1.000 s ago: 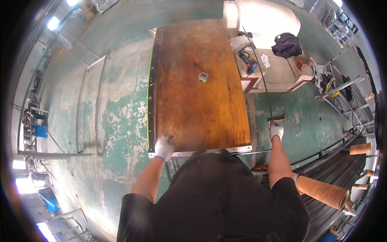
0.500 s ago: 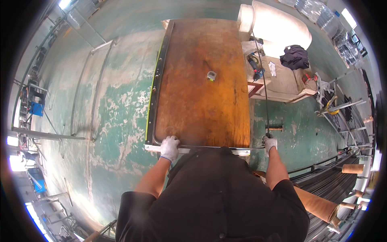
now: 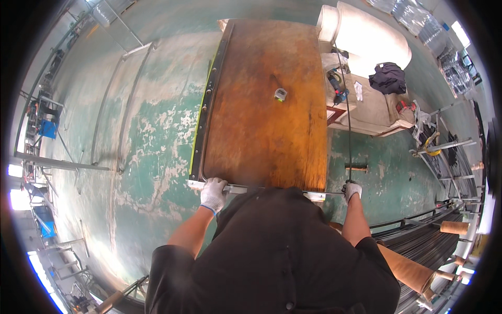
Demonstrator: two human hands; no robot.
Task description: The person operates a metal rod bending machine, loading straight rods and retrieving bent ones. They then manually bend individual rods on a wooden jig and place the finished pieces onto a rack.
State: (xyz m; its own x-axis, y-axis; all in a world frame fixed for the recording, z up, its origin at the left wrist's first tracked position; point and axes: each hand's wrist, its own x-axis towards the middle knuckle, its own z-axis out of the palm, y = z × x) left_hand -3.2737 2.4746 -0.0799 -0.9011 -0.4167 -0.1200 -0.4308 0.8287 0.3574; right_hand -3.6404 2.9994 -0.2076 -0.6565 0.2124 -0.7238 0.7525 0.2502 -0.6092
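Observation:
My left hand (image 3: 213,195), in a white knit glove, is closed over the near edge of a brown wooden-topped table (image 3: 261,131) by its left corner, fingers on a thin dark rod. That rod (image 3: 350,136) lies along the table's left side, bends round the near corner, passes along the near edge and turns away again beyond the table's right side. At this right-hand bend my gloved right hand (image 3: 352,191) grips it, off the tabletop. A dark rail with bolts (image 3: 207,99) lines the left edge. My torso hides part of the near edge.
A tape measure (image 3: 280,94) lies on the tabletop. Right of it stands a beige couch (image 3: 371,110) with a power tool (image 3: 336,86), dark cloth (image 3: 387,78) and a big white roll (image 3: 371,36). Long dark bars (image 3: 423,246) lie on a rack at lower right.
My view has shifted slightly, so the table sits a little further right. My left hand has slipped a bit back toward me at the corner; my right hand keeps hold of the rod.

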